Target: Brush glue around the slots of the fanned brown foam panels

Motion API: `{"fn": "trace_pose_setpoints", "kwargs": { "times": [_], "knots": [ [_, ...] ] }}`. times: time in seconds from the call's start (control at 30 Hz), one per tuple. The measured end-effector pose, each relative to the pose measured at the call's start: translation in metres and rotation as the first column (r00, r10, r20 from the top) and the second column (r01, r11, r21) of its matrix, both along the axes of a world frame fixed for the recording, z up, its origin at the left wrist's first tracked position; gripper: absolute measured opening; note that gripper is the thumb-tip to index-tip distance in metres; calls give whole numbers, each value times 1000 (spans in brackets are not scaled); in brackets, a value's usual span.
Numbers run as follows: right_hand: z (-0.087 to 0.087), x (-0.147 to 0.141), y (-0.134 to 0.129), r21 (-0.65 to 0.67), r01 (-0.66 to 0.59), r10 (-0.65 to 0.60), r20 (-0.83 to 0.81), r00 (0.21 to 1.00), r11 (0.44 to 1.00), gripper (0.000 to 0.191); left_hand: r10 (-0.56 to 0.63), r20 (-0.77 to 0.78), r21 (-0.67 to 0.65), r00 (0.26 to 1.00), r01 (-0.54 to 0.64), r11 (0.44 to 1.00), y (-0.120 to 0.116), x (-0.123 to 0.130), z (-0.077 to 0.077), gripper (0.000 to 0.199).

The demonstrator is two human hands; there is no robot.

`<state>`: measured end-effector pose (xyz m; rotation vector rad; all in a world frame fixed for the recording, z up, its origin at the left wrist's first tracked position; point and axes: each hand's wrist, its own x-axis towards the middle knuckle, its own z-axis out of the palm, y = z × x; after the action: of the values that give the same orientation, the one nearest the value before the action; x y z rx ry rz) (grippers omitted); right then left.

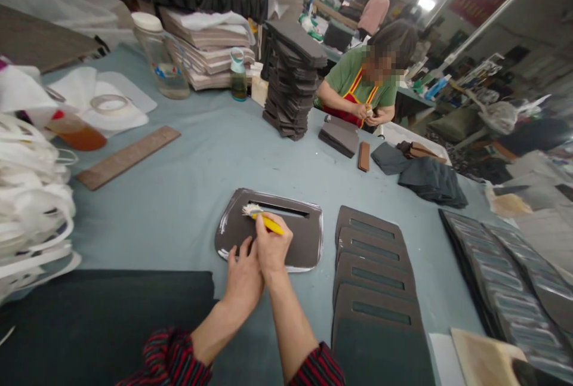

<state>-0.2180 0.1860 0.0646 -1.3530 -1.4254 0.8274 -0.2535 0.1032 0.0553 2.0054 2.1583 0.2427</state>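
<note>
Gripping a yellow-handled brush tight in the right hand, white bristles down by the long slot of a dark brown panel. Left hand open and loose, fingertips just on the panel's low edge, grasping nothing. Panel lying flat on a blue-gray table cover, at 12 o'clock from the wrists, shiny around the rim. At 3 o'clock, just beside it, a row of overlapping slotted panels. At 10 o'clock, a wooden ruler. At 1 o'clock, far off, a tall pile of dark pieces and a co-worker in a green shirt and red apron, both hands together on something small.
</note>
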Motion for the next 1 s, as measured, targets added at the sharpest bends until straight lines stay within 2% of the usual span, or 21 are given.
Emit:
{"fn": "trace_pose_setpoints", "kwargs": {
  "times": [0.03,0.1,0.17,0.23,0.3,0.33,0.37,0.43,0.5,0.57,0.63,0.77,0.83,0.93,1.0],
  "knots": [
    [-2,-5,5,5,-32,32,2,999,999,21,-4,-12,0,1000,4,1000,-2,0,-1,43],
    [-5,9,9,-7,-3,3,26,1000,1000,21,-13,-18,17,1000,14,1000,-3,-3,-2,42],
    [-3,46,10,-10,147,-145,94,985,989,24,-11,-11,52,1000,12,999,-3,-5,-2,42],
    [3,83,10,35,363,-363,179,914,931,28,-6,2,77,1000,6,997,-2,-4,-2,42],
    [9,97,10,89,476,-484,208,850,875,28,-3,9,84,1000,2,996,-2,-3,-3,42],
    [10,92,11,103,462,-474,193,859,881,27,-4,7,84,1000,3,996,-2,-2,-3,43],
    [10,78,12,111,401,-415,165,895,909,25,-6,4,80,1000,6,997,-2,-2,-3,43],
    [7,36,17,122,181,-193,98,976,976,22,-18,-6,63,1000,18,998,-3,-3,-3,43],
    [1,-3,24,126,2,-13,82,997,992,19,-37,-18,42,999,37,998,-3,-5,-3,44],
    [-4,-18,32,112,-38,26,108,994,993,18,-41,-24,42,999,42,998,-3,-6,-3,43],
    [-9,0,37,94,42,-56,154,986,995,19,-27,-20,63,999,28,998,-3,-6,-4,42],
    [-4,81,39,101,300,-316,251,915,949,25,-7,-6,85,1000,8,996,-4,-3,-2,42],
    [1,113,35,117,389,-406,240,882,914,26,1,3,76,1000,-2,997,-2,-2,1,42],
    [2,137,24,108,442,-453,136,881,891,33,46,47,38,998,-48,998,6,1,6,38],
    [-4,144,15,66,468,-472,146,869,881,38,51,172,-2,984,-51,999,17,8,5,32]
  ]
}}
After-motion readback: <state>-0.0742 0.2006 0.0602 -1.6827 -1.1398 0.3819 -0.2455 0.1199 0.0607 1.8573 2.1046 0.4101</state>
